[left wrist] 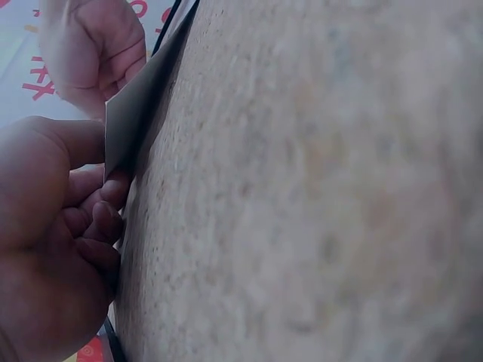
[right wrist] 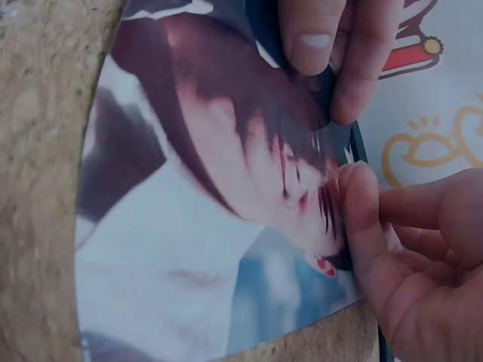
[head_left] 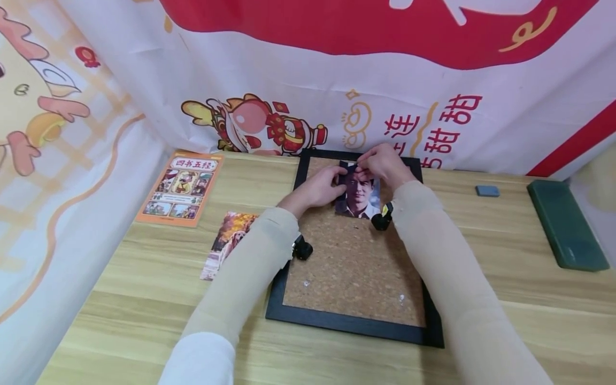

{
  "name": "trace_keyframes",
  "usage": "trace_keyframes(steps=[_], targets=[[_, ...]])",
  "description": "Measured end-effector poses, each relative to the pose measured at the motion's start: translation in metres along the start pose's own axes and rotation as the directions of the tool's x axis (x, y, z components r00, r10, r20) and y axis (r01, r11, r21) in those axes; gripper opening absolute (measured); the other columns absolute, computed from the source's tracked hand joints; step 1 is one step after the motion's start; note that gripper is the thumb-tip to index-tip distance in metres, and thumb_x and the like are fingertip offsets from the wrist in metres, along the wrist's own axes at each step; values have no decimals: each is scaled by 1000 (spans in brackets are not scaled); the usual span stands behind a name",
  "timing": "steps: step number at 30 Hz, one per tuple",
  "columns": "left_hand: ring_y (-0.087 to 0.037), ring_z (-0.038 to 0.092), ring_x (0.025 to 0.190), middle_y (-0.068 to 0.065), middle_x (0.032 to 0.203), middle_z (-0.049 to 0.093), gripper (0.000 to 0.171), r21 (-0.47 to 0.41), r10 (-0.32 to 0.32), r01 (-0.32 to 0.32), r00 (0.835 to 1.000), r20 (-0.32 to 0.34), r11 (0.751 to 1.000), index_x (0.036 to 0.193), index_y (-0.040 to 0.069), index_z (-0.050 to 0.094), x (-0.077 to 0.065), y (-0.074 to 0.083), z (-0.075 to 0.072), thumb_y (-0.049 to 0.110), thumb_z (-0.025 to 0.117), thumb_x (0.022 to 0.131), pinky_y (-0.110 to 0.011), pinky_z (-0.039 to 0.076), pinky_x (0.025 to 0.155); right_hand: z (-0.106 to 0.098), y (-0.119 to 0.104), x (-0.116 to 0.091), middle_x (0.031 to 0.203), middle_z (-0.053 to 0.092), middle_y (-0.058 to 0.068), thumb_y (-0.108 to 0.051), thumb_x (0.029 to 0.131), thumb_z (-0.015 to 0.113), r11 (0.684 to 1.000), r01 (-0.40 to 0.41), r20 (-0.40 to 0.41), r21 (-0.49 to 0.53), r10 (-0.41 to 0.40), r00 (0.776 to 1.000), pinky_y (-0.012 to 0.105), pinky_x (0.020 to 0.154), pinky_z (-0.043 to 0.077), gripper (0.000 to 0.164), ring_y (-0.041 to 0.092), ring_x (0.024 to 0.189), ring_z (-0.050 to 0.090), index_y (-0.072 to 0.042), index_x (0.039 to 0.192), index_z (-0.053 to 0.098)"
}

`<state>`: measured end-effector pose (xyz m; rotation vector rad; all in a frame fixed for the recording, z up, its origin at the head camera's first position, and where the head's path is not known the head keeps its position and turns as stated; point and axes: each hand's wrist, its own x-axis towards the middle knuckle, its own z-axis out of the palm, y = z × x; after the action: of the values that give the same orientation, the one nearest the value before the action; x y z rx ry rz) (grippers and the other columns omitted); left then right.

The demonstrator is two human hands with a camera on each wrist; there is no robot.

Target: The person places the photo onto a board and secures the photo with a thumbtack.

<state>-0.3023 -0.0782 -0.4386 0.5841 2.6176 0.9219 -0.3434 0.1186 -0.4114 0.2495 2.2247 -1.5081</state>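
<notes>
A portrait photo [head_left: 358, 195] of a person in a white collar lies near the top of a cork board [head_left: 356, 272] with a black frame. My left hand [head_left: 315, 190] pinches the photo's left edge between thumb and fingers. At its upper edge my right hand [head_left: 385, 166] grips the photo, the thumb on the printed side in the right wrist view. From the left wrist view, the photo's plain back [left wrist: 136, 113] shows, tilted up off the cork. What lies behind the right fingertips is hidden.
A dog photo [head_left: 231, 240] lies left of the board, partly behind the left sleeve. Farther left is an orange booklet [head_left: 179, 188]. To the right sit a small blue block [head_left: 487, 191] and a long green block [head_left: 568, 224]. A printed cloth [head_left: 298, 69] hangs behind the board.
</notes>
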Motion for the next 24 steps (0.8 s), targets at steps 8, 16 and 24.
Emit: trace_keyframes(steps=[8, 16, 24], targets=[[-24, 58, 115, -13, 127, 63, 52, 5, -5, 5, 1000, 1, 1000, 155, 2, 54, 5, -5, 0, 22, 62, 107, -37, 48, 105, 7, -10, -3, 84, 69, 8, 0, 109, 50, 999, -44, -23, 17, 44, 999, 28, 66, 64, 26, 14, 61, 72, 14, 126, 64], [-23, 57, 111, -11, 121, 62, 52, 7, 6, -6, 1000, -14, 1000, 154, 3, 56, 8, -10, 7, 23, 62, 106, -37, 48, 100, 7, -6, -7, 75, 68, 7, 3, 101, 54, 996, -37, -82, -83, 30, 996, 30, 64, 63, 13, 16, 61, 68, 7, 97, 65], [-26, 57, 114, -15, 125, 61, 49, -17, 7, -7, 1000, -14, 1000, 154, 1, 55, -6, 4, -2, 19, 62, 108, -40, 48, 104, 4, 1, -6, 71, 70, 4, -2, 104, 56, 995, -18, -127, -102, 5, 992, 29, 60, 61, 18, 13, 56, 68, 6, 95, 70]])
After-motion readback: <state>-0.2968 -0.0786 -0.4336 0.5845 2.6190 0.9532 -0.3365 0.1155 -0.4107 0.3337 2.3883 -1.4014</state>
